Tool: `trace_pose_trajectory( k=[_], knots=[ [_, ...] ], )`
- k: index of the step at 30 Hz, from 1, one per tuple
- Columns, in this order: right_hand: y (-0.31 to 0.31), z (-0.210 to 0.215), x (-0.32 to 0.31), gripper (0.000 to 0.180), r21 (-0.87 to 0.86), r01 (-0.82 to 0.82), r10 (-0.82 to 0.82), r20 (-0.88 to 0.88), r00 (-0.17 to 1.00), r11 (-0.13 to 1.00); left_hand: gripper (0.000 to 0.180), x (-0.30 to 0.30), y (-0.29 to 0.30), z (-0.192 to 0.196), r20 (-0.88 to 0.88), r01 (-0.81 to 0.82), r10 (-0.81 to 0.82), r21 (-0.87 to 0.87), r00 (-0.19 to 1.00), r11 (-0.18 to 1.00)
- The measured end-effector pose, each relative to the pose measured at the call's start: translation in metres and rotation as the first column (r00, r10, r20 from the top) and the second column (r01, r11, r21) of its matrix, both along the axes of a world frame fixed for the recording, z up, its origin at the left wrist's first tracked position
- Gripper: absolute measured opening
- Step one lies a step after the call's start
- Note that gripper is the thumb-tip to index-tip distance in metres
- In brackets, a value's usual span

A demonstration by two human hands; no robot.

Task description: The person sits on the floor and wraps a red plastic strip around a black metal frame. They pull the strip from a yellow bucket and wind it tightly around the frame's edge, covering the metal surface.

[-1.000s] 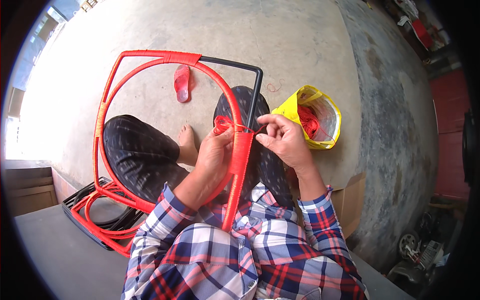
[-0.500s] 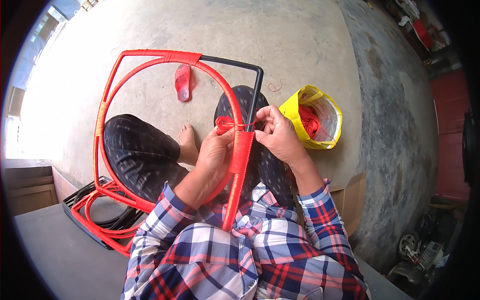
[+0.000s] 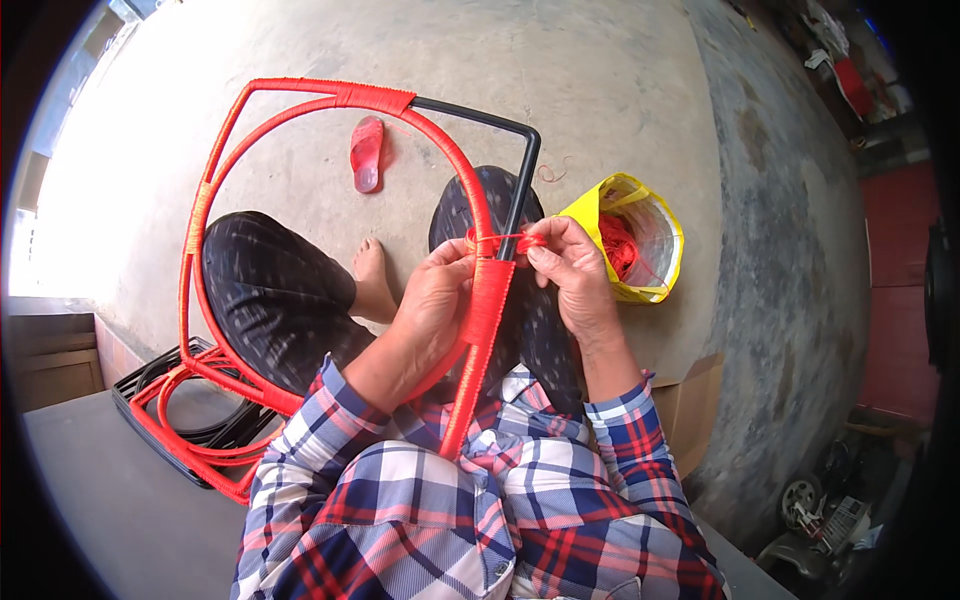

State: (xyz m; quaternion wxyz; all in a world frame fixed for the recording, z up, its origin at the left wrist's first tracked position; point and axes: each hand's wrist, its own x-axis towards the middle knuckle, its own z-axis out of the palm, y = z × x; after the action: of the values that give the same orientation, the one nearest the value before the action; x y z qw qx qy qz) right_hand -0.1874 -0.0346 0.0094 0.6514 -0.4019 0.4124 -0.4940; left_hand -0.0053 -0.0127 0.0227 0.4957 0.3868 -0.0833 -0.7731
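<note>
Rectangular frame [image 3: 484, 320] with an inner hoop, mostly wrapped in red cord, held tilted above the seated person's lap; its upper-right corner is bare black bar. The left hand [image 3: 432, 298] is curled closed on the frame's right side from within the hoop, its farther fingers hidden, thumb and fingertips pressed close to the wrapping. The right hand [image 3: 572, 268], just outside the same side of the frame, is half closed, thumb and fingertips pinched on a small red cord bundle [image 3: 531, 242]. From this bundle a strand crosses the black bar toward the left hand, just above the edge of the wrapped band. To the right of the frame stands a yellow bag [image 3: 583, 212] containing red cord [image 3: 618, 245]. Beyond the hoop, seen through it, lies a red slipper [image 3: 367, 150]. Below and left of the frame, further frames [image 3: 185, 449], black and red, lie on the grey desk [image 3: 85, 480].
</note>
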Motion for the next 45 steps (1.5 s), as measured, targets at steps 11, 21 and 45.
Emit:
trace_pose_trajectory(
  k=[11,21,45],
  knots=[
    [0.003,0.013,-0.039,0.03,-0.133,0.194,-0.157,0.25,0.955,0.972,0.018,0.001,0.0,0.0,0.008,-0.024,0.024,-0.001,1.0,1.0],
    [0.006,0.018,-0.049,0.034,0.123,0.16,-0.193,0.33,0.924,0.979,0.011,0.007,0.002,-0.019,-0.063,-0.007,0.003,-0.06,0.998,0.998],
    [0.025,0.028,-0.034,0.014,0.069,-0.044,0.003,0.506,0.862,0.997,0.018,0.0,0.0,0.003,0.056,0.179,-0.175,-0.078,0.983,0.981]
  ],
)
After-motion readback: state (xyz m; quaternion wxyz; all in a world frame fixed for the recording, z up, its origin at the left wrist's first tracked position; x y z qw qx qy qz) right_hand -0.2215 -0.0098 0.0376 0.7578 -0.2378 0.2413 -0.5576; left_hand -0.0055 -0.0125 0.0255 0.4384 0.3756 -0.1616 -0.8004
